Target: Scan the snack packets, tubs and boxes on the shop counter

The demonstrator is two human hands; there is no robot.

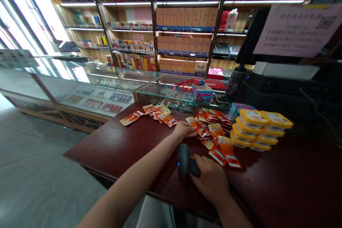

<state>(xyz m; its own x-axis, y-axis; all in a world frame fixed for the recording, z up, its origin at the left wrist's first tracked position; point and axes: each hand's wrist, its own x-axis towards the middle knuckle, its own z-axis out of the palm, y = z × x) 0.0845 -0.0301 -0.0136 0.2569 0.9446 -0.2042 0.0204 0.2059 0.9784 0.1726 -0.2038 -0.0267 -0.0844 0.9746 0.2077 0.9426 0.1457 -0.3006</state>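
My right hand [211, 178] is wrapped round the handle of a dark barcode scanner [184, 160], whose head points left and shows a small blue light. My left hand [184, 130] is at the left edge of a heap of orange snack packets [213, 119]. Its fingers close on the edge of one orange packet [197, 125], though the fingertips are partly hidden. Another loose group of the same orange packets [160, 112] lies farther left on the dark red wooden counter [128, 149].
Stacked yellow-lidded tubs [251, 128] stand right of the heap, beside blue boxes [237, 110]. Behind are a glass display case [149, 87] and a small colourful box [202, 92]. A monitor [251, 35] bearing a paper notice stands at right. Stocked shelves line the wall.
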